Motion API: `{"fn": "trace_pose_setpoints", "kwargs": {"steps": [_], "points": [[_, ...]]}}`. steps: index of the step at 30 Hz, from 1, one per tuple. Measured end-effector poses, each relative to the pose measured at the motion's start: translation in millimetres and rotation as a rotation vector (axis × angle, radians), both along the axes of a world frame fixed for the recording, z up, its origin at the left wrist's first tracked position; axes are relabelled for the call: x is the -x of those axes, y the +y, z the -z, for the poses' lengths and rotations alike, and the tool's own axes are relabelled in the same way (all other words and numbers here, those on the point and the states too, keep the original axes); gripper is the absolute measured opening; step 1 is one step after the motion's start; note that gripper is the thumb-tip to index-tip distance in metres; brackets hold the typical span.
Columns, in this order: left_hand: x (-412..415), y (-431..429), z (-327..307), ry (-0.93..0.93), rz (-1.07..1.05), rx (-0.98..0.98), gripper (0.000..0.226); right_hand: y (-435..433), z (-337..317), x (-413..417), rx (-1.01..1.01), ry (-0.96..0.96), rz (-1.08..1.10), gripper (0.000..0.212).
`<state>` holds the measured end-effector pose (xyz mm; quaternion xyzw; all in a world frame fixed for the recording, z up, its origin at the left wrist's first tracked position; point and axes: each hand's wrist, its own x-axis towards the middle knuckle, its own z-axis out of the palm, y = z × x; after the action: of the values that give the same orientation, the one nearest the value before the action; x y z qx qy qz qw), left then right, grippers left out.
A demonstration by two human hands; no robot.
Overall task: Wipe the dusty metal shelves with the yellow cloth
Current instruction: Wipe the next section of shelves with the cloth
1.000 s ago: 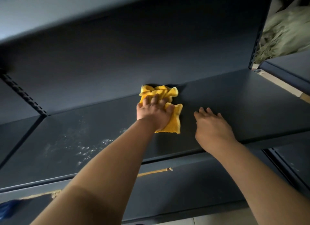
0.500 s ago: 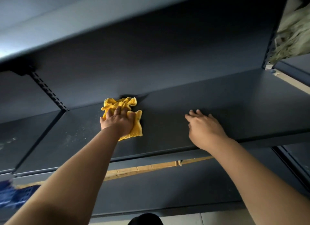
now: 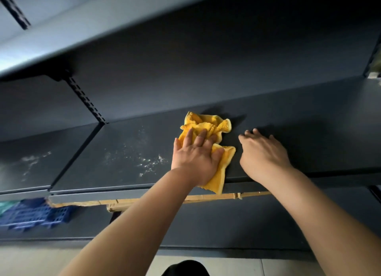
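Note:
A crumpled yellow cloth (image 3: pixel 208 125) lies on the dark grey metal shelf (image 3: pixel 123 158). My left hand (image 3: pixel 195 156) presses flat on the cloth with straight, spread fingers. The cloth's lower corner hangs over the shelf's front edge. Just to the right, my right hand (image 3: pixel 263 154) rests on the bare shelf, fingers loosely bent, holding nothing. White dust specks (image 3: pixel 148 162) cover the shelf left of the cloth.
A slotted upright (image 3: pixel 86 99) splits this shelf from a dusty neighbouring shelf (image 3: pixel 31 162) on the left. Another shelf (image 3: pixel 82 28) overhangs above. Below are a lower shelf, a cardboard strip (image 3: pixel 206 198) and a blue plastic crate (image 3: pixel 35 214).
My left hand slid the cloth left along the shelf, then back right and nearer the front edge. My right hand stayed resting on the shelf.

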<state>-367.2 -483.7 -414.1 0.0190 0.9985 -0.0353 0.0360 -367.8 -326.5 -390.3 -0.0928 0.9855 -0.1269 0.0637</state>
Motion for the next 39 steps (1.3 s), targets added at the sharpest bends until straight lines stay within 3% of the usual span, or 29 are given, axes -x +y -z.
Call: {"fn": "trace_pose_setpoints", "kwargs": {"steps": [18, 24, 39], "points": [[-13.4, -216.9, 4.6, 0.035, -0.302, -0.01, 0.062, -178.5, -0.4, 7.3, 0.1, 0.042, -0.341, 0.038], [-1.1, -269.5, 5.9, 0.05, -0.419, -0.009, 0.061, -209.6, 13.0, 11.9, -0.059, -0.009, -0.318, 0.047], [-35.8, -284.3, -0.7, 0.079, -0.677, -0.016, 0.061, -215.2, 12.6, 13.2, -0.158, -0.047, -0.294, 0.052]]}}
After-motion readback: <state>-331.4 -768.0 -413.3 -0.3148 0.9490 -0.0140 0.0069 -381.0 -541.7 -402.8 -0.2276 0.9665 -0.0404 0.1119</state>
